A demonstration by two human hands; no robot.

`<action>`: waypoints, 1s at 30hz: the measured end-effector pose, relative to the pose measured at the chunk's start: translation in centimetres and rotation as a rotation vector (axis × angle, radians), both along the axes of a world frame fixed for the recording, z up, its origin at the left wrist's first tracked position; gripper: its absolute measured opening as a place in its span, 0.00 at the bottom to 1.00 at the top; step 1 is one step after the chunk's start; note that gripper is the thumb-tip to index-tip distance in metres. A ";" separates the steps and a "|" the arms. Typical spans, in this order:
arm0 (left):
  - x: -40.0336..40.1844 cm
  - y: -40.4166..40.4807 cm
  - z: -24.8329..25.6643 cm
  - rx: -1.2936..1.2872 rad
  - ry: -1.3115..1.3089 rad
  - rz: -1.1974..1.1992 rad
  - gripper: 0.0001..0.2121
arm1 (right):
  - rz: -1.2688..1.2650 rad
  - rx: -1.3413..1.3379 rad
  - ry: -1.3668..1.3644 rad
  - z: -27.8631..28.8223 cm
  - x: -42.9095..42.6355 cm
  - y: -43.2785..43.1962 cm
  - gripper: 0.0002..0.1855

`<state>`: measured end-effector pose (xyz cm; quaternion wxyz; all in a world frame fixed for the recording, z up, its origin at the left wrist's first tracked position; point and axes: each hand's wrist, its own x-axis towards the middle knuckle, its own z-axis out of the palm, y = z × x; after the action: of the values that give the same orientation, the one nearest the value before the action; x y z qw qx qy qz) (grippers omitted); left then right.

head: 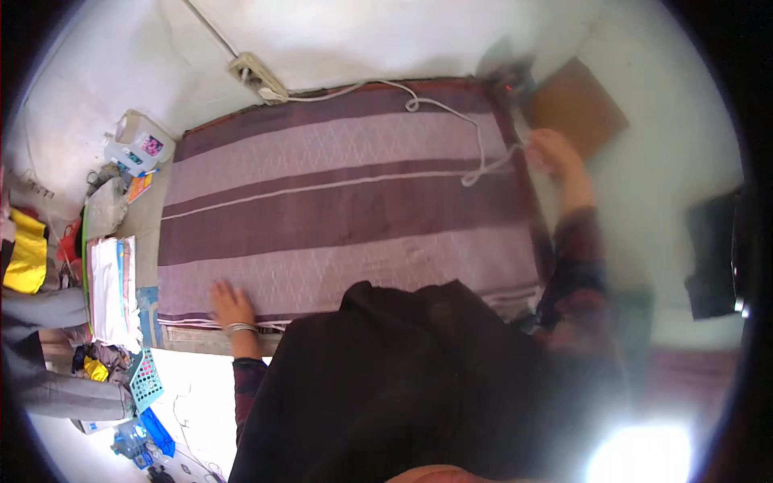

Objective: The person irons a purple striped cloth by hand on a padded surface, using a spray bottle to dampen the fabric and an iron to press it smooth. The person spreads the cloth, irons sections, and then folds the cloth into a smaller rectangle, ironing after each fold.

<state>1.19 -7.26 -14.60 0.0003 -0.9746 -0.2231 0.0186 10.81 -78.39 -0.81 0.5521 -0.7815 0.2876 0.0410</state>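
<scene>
A striped purple cloth point(362, 205) covers the flat surface before me. My left hand point(230, 307), a bracelet at its wrist, rests with fingers spread on the cloth's near left part. At the far right edge, my right hand point(551, 151) has its fingers curled at a white power cord point(480, 139), which bends there. The cord runs in loops over the cloth from a power strip point(258, 78) on the wall. Just beyond that hand stands a blurred dark device point(510, 81) with a small red light; its kind is unclear. Black fabric point(410, 362) covers my body and hides part of the near edge.
A brown board point(577, 111) stands at the right wall. Plastic jugs point(139, 145) are at the back left. Folded cloths point(112, 290) lie in a stack on the left, beside another person's grey-clad legs point(66, 392). A teal plastic basket point(147, 380) is below.
</scene>
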 end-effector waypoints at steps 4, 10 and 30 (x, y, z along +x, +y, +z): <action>1.0 15.8 -4.7 0.413 0.134 -0.102 0.24 | 0.297 -0.075 0.465 -0.9 -9.7 3.0 0.27; 3.4 25.8 -2.7 0.156 0.032 0.107 0.25 | 0.370 -0.592 0.169 -2.7 -23.5 8.9 0.23; 3.7 30.4 3.3 -0.188 -0.074 -0.110 0.18 | -0.775 0.065 -0.195 -7.5 -23.1 15.5 0.10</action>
<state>4.91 23.11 -11.31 -0.0984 -0.9812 -0.1662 0.0036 -12.28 -62.85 -8.33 0.5758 -0.5976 0.5058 -0.2356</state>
